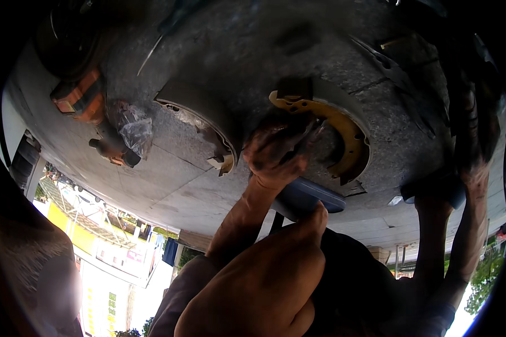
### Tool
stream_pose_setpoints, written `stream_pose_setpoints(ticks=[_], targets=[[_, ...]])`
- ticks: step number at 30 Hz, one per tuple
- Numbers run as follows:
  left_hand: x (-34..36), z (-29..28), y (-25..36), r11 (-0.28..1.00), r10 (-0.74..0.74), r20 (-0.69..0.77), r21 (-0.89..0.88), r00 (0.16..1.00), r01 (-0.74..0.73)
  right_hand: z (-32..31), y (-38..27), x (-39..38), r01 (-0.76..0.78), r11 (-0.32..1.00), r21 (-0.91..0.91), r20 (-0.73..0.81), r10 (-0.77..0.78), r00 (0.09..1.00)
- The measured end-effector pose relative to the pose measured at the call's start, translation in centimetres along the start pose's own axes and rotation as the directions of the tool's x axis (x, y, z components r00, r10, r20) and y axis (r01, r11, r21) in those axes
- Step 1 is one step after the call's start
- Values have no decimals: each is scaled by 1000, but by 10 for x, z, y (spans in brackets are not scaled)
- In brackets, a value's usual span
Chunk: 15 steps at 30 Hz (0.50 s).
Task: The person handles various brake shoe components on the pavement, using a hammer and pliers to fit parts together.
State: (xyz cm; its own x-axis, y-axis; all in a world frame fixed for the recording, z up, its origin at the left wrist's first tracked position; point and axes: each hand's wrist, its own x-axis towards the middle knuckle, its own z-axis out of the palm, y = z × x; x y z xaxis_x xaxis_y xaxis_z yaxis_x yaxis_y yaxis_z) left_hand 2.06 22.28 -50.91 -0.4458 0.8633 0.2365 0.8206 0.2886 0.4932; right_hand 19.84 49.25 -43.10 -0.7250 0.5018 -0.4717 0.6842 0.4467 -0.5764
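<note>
My left hand is closed, low over the concrete ground between two curved brake shoes. Its fingers are bent around something small with a glint, too dark to make out. Those fingertips overlap the inner side of the right brake shoe, which has a yellowish metal web with holes. Beside the wrist, to the left, lies the other brake shoe, dark grey with a pale end piece. At the far right my right hand reaches forward outside my right leg. Deep shadow hides its fingers and anything in them.
An orange and black power tool lies at the left beside a crumpled clear plastic bag. Farther off lies a screwdriver. A long dark tool rests at the upper right. My left shoe is planted below the left hand.
</note>
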Motion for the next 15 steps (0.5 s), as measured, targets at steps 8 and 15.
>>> stream_pose_setpoints(ticks=[8, 15], targets=[[0, -5, -7, 997, 12, 26, -71, 1000, -10, 2, 3, -3, -6, 1000, 21, -18, 6, 1000], [12, -10, 1, 987, -131, 80, -78, 988, 138, 6, 4, -3, -22, 999, 38, -40, 24, 999]])
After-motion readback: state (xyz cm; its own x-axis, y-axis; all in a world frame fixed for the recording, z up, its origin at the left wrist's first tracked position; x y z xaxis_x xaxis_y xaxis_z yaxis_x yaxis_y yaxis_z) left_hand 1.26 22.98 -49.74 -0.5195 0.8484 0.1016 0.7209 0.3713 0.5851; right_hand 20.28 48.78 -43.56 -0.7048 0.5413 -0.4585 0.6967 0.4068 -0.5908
